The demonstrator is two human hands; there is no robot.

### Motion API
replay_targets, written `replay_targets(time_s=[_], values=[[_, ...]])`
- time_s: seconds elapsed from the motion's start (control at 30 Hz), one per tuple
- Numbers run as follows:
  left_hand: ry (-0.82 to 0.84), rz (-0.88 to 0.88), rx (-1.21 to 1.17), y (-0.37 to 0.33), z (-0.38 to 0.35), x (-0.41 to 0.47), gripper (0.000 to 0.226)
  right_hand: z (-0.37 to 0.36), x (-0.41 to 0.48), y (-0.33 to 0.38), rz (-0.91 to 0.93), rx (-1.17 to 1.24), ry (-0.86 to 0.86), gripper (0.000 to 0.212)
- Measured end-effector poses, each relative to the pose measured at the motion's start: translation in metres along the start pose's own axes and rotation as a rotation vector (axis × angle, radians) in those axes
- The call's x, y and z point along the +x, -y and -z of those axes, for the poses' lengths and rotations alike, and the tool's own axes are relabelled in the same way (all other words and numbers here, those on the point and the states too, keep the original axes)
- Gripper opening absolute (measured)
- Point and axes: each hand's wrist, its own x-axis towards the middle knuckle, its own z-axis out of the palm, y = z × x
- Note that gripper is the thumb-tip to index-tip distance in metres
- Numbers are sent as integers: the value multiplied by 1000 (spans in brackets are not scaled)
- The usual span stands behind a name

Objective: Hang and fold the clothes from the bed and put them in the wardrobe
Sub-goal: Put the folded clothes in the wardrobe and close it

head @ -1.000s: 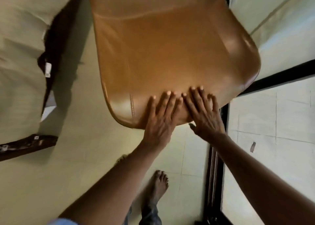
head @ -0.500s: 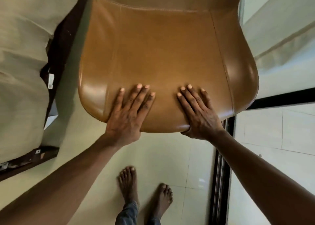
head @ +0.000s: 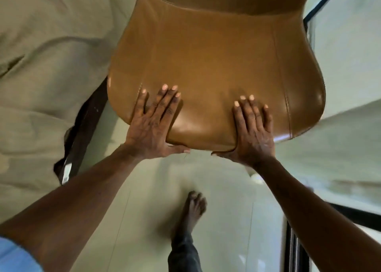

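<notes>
two hands, left hand (head: 152,125) and right hand (head: 254,133), press straight-fingered on the chair (head: 206,55), likely clearing it aside; next, fetch clothes from the bed (head: 41,69).

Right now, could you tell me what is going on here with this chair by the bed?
A person stands over a tan leather chair with both hands at the front of its seat. The left hand and the right hand lie flat on the leather, fingers straight, with the thumbs down along the front edge. The bed, covered in a beige sheet, is just left of the chair. One bare foot shows on the tiled floor. Neither hand holds any clothing.
</notes>
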Motion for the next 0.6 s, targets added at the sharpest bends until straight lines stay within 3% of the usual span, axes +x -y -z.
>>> replay_targets(time_s=[0.2, 0.43, 0.6], values=[[-153, 166, -27, 36, -26, 144, 109, -24, 130, -72, -97, 47, 0, 117], [-94, 133, 21, 106, -40, 301, 100, -45, 264, -123, -281, 101, -71, 102], [-162, 81, -18, 146, -60, 404, 97, -64, 347, -167, -332, 110, -116, 99]])
